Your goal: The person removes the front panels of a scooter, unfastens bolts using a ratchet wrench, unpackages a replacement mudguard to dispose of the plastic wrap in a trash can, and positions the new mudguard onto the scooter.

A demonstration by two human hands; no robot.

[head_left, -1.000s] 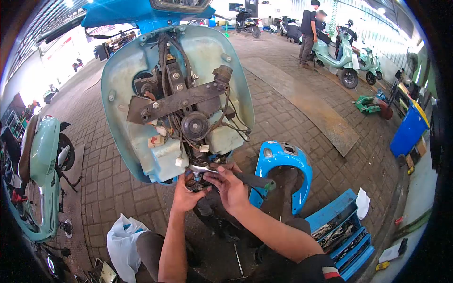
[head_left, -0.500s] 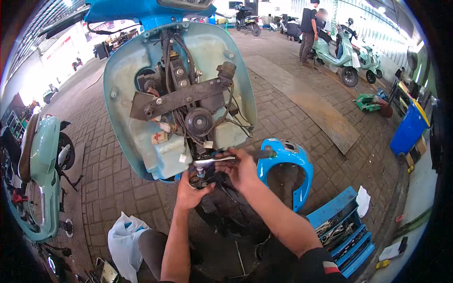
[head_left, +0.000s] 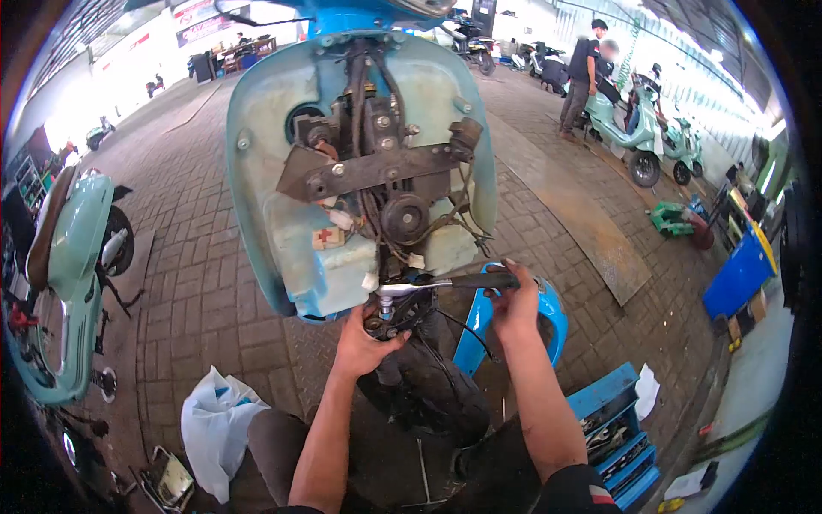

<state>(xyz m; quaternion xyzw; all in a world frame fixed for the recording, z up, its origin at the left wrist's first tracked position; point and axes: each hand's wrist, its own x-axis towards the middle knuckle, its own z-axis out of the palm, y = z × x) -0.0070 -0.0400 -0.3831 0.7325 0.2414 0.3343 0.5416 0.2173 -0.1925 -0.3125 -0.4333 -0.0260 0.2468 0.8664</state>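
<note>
While my right hand (head_left: 516, 304) gripped the black handle (head_left: 479, 280) | the ratchet (head_left: 424, 286) shone silver, lying near-level below the pale-green panel (head_left: 274, 223) | my left hand (head_left: 364, 347) touched dark parts (head_left: 377, 327) beside the socket (head_left: 386, 308), grasp unclear.

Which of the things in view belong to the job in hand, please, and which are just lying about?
In the job:
ratchet wrench, right hand on its handle
socket under its head, left hand beside it
partly stripped blue scooter
probably the open toolbox and blue body panel

Seemingly not part of it:
white plastic bag
blue bin
mint-green scooter at far left
white paper by the toolbox
</note>
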